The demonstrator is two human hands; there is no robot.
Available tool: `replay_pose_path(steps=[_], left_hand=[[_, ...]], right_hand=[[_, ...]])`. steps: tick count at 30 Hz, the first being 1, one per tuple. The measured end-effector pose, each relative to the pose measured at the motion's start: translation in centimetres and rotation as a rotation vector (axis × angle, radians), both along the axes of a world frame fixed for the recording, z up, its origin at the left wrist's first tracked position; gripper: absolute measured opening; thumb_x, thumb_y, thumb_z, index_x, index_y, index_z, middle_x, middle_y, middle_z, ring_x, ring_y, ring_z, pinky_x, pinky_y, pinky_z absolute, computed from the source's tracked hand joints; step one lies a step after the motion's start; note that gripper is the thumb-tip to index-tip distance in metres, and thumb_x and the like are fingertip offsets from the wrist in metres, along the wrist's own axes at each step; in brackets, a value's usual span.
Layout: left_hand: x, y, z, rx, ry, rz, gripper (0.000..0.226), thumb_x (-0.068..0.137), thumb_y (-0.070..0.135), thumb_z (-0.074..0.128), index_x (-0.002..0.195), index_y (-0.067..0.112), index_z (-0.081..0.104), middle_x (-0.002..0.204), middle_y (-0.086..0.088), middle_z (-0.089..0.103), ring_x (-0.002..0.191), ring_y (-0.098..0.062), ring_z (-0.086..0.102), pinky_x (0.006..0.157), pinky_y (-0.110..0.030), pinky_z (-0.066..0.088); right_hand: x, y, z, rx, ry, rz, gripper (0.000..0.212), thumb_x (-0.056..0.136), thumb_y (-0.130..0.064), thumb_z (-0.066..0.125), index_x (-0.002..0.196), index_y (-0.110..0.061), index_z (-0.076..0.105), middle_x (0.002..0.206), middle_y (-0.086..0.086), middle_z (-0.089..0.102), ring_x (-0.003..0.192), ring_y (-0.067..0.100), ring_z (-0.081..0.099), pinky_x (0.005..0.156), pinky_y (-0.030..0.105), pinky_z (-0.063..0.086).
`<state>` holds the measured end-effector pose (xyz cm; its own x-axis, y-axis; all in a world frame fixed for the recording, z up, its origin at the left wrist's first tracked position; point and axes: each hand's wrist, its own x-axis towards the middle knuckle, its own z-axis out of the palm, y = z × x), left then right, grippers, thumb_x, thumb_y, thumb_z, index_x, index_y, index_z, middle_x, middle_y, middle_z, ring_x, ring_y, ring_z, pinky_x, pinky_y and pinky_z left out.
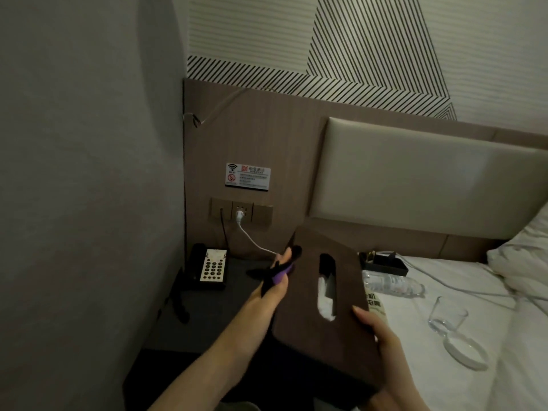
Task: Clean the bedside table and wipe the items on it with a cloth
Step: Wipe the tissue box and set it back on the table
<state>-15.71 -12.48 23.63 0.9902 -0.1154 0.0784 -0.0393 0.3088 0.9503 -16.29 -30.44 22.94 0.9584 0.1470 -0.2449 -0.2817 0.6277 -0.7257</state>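
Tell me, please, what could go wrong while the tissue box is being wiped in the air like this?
The right hand grips the tissue box only at its near edge; pressure from the cloth in the left hand could tip it loose. The glass and water bottle lie on the bed and may roll.
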Motion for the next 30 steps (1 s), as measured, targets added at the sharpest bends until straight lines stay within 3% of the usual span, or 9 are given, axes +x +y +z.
replay_pose_path(steps=[3,6,9,13,16,19,24,28,30], left_hand=[[-1.4,-0.3,-2.2,-0.051,-0.008,-0.047,0.047,0.064,0.061,0.066,0.111,0.058,0.062,0.127,0.029,0.058,0.126,0.004,0.047,0.112,-0.027,0.031],[-1.7,-0.2,-3.3,-0.02,0.079,-0.059,0.028,0.064,0.06,0.063,0.091,0.055,0.07,0.098,0.043,0.062,0.094,0.024,0.054,0.085,-0.005,0.041],[-0.8,0.3,-4.2,-0.002,0.342,-0.064,0.018,0.087,0.045,0.06,0.082,0.03,0.07,0.074,0.024,0.071,0.068,0.01,0.065,0.07,-0.018,0.045],[0.6,2.1,-4.9,-0.114,0.594,-0.102,0.041,0.084,0.04,0.068,0.113,0.01,0.07,0.108,-0.009,0.072,0.1,-0.029,0.068,0.097,-0.04,0.048],[2.3,3.9,-5.6,-0.096,0.666,-0.152,0.034,0.074,0.033,0.078,0.096,0.007,0.077,0.107,-0.017,0.071,0.099,-0.034,0.069,0.095,-0.043,0.049],[4.3,5.1,-7.2,-0.058,0.667,-0.077,0.024,0.064,0.021,0.083,0.082,0.005,0.078,0.1,-0.021,0.072,0.089,-0.036,0.071,0.083,-0.043,0.054],[8.2,5.0,-10.0,-0.136,0.67,0.055,0.025,0.063,0.018,0.077,0.084,0.004,0.079,0.096,-0.02,0.073,0.087,-0.036,0.071,0.078,-0.04,0.054],[13.8,3.8,-12.2,-0.153,0.699,0.162,0.021,0.071,0.01,0.073,0.09,0.002,0.071,0.087,-0.021,0.073,0.089,-0.037,0.068,0.074,-0.04,0.054],[17.0,3.0,-13.3,-0.142,0.704,0.193,0.02,0.074,0.009,0.073,0.092,0.004,0.068,0.089,-0.02,0.073,0.087,-0.036,0.067,0.07,-0.038,0.053]], right_hand=[[0.7,-0.8,-1.1,0.102,-0.042,-0.073,0.026,0.078,-0.017,0.06,0.094,-0.006,0.078,0.099,0.018,0.074,0.079,0.035,0.073,0.058,0.045,0.059],[1.6,-1.5,-2.0,0.09,-0.005,-0.119,0.033,0.074,-0.017,0.065,0.104,-0.008,0.074,0.106,0.018,0.072,0.084,0.036,0.072,0.068,0.047,0.06],[2.2,-1.5,-3.1,-0.007,0.069,-0.083,0.025,0.071,-0.013,0.067,0.093,-0.006,0.077,0.102,0.021,0.072,0.082,0.038,0.072,0.074,0.047,0.059],[3.2,-0.4,-5.4,-0.097,0.222,0.032,0.025,0.07,-0.013,0.068,0.087,0.001,0.078,0.099,0.025,0.071,0.076,0.039,0.072,0.06,0.044,0.06],[5.0,1.1,-6.7,-0.206,0.277,0.085,0.031,0.075,-0.012,0.069,0.101,0.005,0.07,0.094,0.027,0.072,0.075,0.037,0.072,0.058,0.037,0.059],[7.2,2.7,-7.8,-0.262,0.326,0.16,0.036,0.074,-0.011,0.071,0.105,0.005,0.063,0.077,0.024,0.072,0.059,0.032,0.071,0.042,0.03,0.054],[11.6,3.0,-10.1,-0.326,0.328,0.267,0.069,0.059,-0.03,0.086,0.12,-0.008,0.06,0.104,0.02,0.072,0.089,0.036,0.072,0.064,0.039,0.059],[16.3,2.5,-12.4,-0.812,0.127,0.081,0.083,0.08,-0.043,0.074,0.146,-0.013,0.036,0.134,0.009,0.057,0.107,0.023,0.064,0.077,0.026,0.053],[18.3,1.6,-13.5,-1.101,-0.02,0.022,0.07,0.088,-0.046,0.065,0.144,-0.014,0.039,0.136,0.005,0.054,0.108,0.016,0.059,0.081,0.018,0.047]])
